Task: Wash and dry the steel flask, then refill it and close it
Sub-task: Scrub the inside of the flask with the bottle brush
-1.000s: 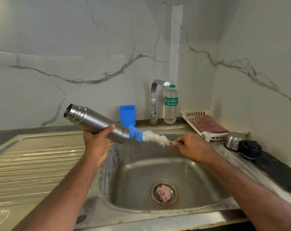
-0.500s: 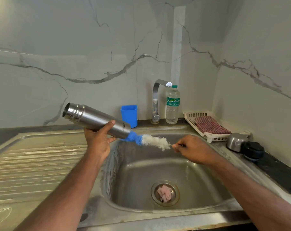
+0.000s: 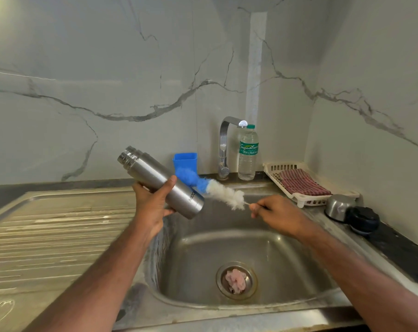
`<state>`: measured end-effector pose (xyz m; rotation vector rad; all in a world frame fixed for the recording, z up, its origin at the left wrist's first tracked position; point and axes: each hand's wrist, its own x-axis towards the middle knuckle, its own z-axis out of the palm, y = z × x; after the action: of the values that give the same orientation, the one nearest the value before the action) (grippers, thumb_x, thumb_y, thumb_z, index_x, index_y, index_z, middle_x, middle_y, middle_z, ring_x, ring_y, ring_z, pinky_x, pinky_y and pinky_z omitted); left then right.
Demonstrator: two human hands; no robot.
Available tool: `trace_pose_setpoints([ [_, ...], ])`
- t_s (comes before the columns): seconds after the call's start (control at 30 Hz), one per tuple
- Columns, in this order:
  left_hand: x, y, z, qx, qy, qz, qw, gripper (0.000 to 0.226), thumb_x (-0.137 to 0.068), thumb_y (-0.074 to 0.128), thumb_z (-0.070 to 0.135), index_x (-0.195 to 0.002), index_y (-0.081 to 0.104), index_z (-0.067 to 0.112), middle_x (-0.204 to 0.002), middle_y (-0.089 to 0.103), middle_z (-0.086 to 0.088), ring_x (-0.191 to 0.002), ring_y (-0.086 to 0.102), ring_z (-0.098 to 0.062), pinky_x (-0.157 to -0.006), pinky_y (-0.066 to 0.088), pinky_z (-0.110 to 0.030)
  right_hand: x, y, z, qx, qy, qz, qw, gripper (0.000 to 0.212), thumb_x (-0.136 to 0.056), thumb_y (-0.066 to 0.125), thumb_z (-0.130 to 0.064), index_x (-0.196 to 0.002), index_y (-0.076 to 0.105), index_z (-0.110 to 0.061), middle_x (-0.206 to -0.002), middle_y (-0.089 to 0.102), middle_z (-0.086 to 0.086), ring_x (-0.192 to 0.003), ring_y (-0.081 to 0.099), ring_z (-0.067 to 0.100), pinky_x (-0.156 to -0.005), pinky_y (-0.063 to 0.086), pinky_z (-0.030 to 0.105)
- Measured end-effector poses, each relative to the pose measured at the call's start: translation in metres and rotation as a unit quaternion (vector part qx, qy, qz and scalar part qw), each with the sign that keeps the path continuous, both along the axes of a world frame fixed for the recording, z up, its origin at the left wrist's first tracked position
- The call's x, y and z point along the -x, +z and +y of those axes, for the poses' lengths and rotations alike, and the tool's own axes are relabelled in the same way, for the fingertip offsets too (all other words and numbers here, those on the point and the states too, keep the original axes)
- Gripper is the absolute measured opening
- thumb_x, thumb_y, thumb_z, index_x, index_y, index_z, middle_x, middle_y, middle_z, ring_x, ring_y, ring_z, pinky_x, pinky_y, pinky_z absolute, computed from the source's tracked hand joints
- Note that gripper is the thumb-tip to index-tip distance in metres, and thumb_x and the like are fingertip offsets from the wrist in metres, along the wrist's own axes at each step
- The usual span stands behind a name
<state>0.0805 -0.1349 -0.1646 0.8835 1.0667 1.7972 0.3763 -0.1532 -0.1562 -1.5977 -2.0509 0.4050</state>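
Note:
My left hand [image 3: 153, 202] grips the steel flask [image 3: 155, 180] around its body and holds it tilted above the left rim of the sink [image 3: 227, 305], open mouth up to the left, base down to the right. My right hand [image 3: 272, 213] pinches the thin wire handle of a bottle brush [image 3: 217, 190] with white and blue bristles. The blue end of the brush lies against the far side of the flask near its base. The flask's steel cup [image 3: 338, 207] and black stopper [image 3: 361, 219] rest on the counter at the right.
The tap [image 3: 224, 144] stands behind the sink with a water bottle [image 3: 247, 154] and a blue cup [image 3: 185, 161] beside it. A white tray [image 3: 272, 167] at the right holds a red checked cloth [image 3: 301, 183]. A pink scrap sits in the drain [image 3: 236, 280]. The drainboard [image 3: 47, 236] lies left.
The flask has tilted steeper, its base swinging down and to the right. The brush's blue end has slid from under the base to the flask's far side.

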Motion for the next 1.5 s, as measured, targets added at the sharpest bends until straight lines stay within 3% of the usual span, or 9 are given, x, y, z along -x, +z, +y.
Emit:
trace_pose_setpoints([
  [0.17, -0.014, -0.006, -0.004, 0.041, -0.074, 0.067, 0.994, 0.074, -0.07, 0.086, 0.037, -0.131, 0.046, 0.023, -0.125, 0.066, -0.004, -0.108, 0.07, -0.029, -0.067, 0.062, -0.054, 0.029, 0.001, -0.004, -0.02, 0.052, 0.101, 0.993, 0.029, -0.106, 0.051, -0.034, -0.087, 0.071, -0.024, -0.064, 0.05, -0.017, -0.062, 0.046, -0.005, -0.057, 0.032, 0.014],
  [0.4, -0.016, -0.01, 0.004, 0.058, -0.035, 0.192, 0.979, 0.05, -0.083, 0.082, 0.042, -0.123, 0.058, 0.024, -0.108, 0.073, -0.003, -0.093, 0.072, -0.02, -0.063, 0.056, -0.031, 0.002, 0.001, -0.002, -0.08, 0.051, 0.081, 0.992, 0.031, -0.103, 0.055, -0.035, -0.077, 0.07, -0.027, -0.059, 0.057, -0.016, -0.06, 0.052, -0.006, -0.056, 0.033, 0.014],
  [0.5, -0.013, -0.015, 0.003, 0.056, -0.059, 0.311, 0.947, 0.058, -0.076, 0.086, 0.046, -0.124, 0.059, 0.028, -0.108, 0.073, 0.005, -0.097, 0.072, -0.016, -0.081, 0.058, -0.036, 0.005, 0.002, -0.006, -0.102, 0.071, 0.025, 0.992, 0.033, -0.105, 0.052, -0.036, -0.078, 0.069, -0.026, -0.059, 0.054, -0.012, -0.059, 0.053, -0.006, -0.054, 0.036, 0.013],
  [0.7, -0.018, -0.004, -0.005, 0.022, 0.045, 0.436, 0.898, 0.065, -0.07, 0.086, 0.054, -0.124, 0.056, 0.035, -0.1, 0.066, 0.018, -0.087, 0.066, -0.007, -0.076, 0.056, -0.035, 0.0, 0.004, 0.005, -0.139, 0.03, 0.078, 0.987, 0.033, -0.105, 0.05, -0.038, -0.079, 0.067, -0.026, -0.065, 0.059, -0.013, -0.063, 0.054, 0.0, -0.06, 0.037, 0.027],
  [0.8, -0.01, 0.002, -0.01, 0.017, 0.088, 0.519, 0.85, 0.072, -0.07, 0.083, 0.059, -0.131, 0.05, 0.039, -0.103, 0.064, 0.019, -0.085, 0.065, -0.008, -0.07, 0.049, -0.029, -0.021, 0.005, 0.004, -0.121, 0.024, 0.082, 0.989, 0.033, -0.104, 0.053, -0.032, -0.078, 0.069, -0.02, -0.057, 0.055, -0.016, -0.058, 0.054, -0.008, -0.058, 0.032, 0.021],
  [0.9, -0.021, 0.002, -0.015, 0.007, 0.106, 0.593, 0.798, 0.077, -0.07, 0.08, 0.063, -0.134, 0.048, 0.036, -0.1, 0.061, 0.016, -0.085, 0.063, -0.014, -0.071, 0.047, -0.032, -0.011, 0.003, 0.007, -0.131, 0.03, 0.073, 0.988, 0.033, -0.104, 0.053, -0.032, -0.079, 0.07, -0.018, -0.058, 0.055, -0.015, -0.059, 0.053, -0.003, -0.058, 0.035, 0.024],
  [1.07, -0.017, 0.011, -0.013, -0.011, 0.146, 0.58, 0.801, 0.07, -0.069, 0.078, 0.065, -0.125, 0.05, 0.034, -0.096, 0.064, 0.012, -0.084, 0.065, -0.019, -0.07, 0.05, -0.035, -0.022, 0.003, 0.011, -0.147, 0.027, 0.11, 0.983, 0.036, -0.104, 0.054, -0.03, -0.074, 0.066, -0.017, -0.053, 0.054, -0.017, -0.056, 0.05, 0.0, -0.058, 0.034, 0.028],
  [1.27, -0.017, 0.012, -0.015, -0.041, 0.203, 0.647, 0.734, 0.081, -0.069, 0.078, 0.065, -0.136, 0.047, 0.031, -0.1, 0.066, 0.004, -0.088, 0.064, -0.024, -0.068, 0.042, -0.032, -0.013, 0.0, 0.012, -0.148, 0.034, 0.108, 0.983, 0.037, -0.104, 0.053, -0.03, -0.072, 0.063, -0.017, -0.054, 0.05, -0.01, -0.054, 0.046, 0.003, -0.056, 0.032, 0.028],
  [1.5, -0.001, 0.015, -0.017, -0.025, 0.214, 0.661, 0.719, 0.084, -0.069, 0.079, 0.062, -0.14, 0.046, 0.033, -0.103, 0.067, 0.001, -0.087, 0.065, -0.025, -0.069, 0.044, -0.034, -0.028, -0.001, 0.012, -0.142, 0.032, 0.115, 0.983, 0.04, -0.104, 0.054, -0.027, -0.066, 0.058, -0.015, -0.055, 0.05, -0.008, -0.053, 0.046, 0.003, -0.056, 0.033, 0.028],
])
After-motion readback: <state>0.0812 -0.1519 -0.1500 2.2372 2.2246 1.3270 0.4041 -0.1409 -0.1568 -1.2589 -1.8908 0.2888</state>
